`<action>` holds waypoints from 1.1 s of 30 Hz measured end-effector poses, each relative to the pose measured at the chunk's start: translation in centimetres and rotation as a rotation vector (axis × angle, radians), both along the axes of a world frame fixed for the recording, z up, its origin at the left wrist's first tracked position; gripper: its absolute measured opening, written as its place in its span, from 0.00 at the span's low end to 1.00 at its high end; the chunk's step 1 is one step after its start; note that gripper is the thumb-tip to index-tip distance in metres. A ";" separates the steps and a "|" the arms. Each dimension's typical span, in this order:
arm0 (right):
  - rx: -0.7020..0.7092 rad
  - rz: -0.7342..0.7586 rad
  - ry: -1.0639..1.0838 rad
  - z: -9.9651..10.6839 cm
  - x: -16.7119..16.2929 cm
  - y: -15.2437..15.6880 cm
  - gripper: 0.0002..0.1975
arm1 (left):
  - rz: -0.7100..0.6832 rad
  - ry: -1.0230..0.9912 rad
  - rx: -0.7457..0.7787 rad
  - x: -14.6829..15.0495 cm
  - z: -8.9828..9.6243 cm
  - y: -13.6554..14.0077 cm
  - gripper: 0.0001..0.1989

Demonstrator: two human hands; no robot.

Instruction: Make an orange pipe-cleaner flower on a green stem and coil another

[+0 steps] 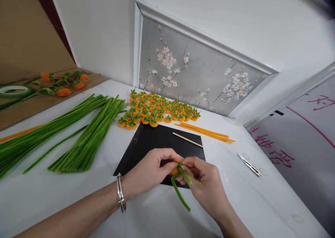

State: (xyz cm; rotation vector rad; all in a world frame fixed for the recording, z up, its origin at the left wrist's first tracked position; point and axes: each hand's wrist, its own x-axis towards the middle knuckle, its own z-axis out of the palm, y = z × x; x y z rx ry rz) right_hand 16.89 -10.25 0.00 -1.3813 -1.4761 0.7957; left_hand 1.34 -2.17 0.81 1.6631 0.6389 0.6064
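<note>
My left hand (154, 166), with a silver bangle on the wrist, pinches a small orange pipe-cleaner flower (173, 171), most of which its fingers cover. Against it, my right hand (201, 178) grips a green pipe cleaner (180, 194) at the flower's base; one fuzzy end hangs down and a shorter end sticks out to the right. The fingertips of both hands nearly meet over the front part of a black mat (150, 140). A thin wooden stick (187, 140) lies on the mat behind them.
Many orange flowers with green tops (157, 109) stand in rows behind the mat. Bundles of green pipe cleaners (81, 147) lie left, orange pipe cleaners (206, 131) right. Tweezers (248, 164) rest farther right. Finished-looking flowers (63, 91) and green tape (15, 90) sit on cardboard.
</note>
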 end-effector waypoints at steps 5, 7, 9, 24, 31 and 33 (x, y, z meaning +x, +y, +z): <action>0.070 -0.071 -0.040 -0.1 -0.5 -0.1 0.03 | -0.036 -0.006 -0.018 0.0 0.5 -0.2 0.10; 0.047 -0.048 -0.004 0.0 -0.5 -0.1 0.04 | -0.052 -0.010 -0.074 -0.1 0.7 -0.2 0.09; 0.013 0.008 -0.017 0.2 -0.3 -0.1 0.05 | -0.054 -0.002 -0.120 -0.2 0.7 -0.2 0.11; 0.310 -0.023 -0.462 0.5 0.8 0.3 0.11 | -0.157 -0.034 -0.364 -0.1 1.5 -0.2 0.10; 0.652 0.230 -0.865 0.7 2.2 0.3 0.10 | -0.338 0.031 -0.388 -0.9 1.0 0.2 0.14; 0.603 0.222 -0.771 0.8 2.4 0.3 0.10 | -0.355 0.016 -0.398 -0.9 1.2 0.3 0.13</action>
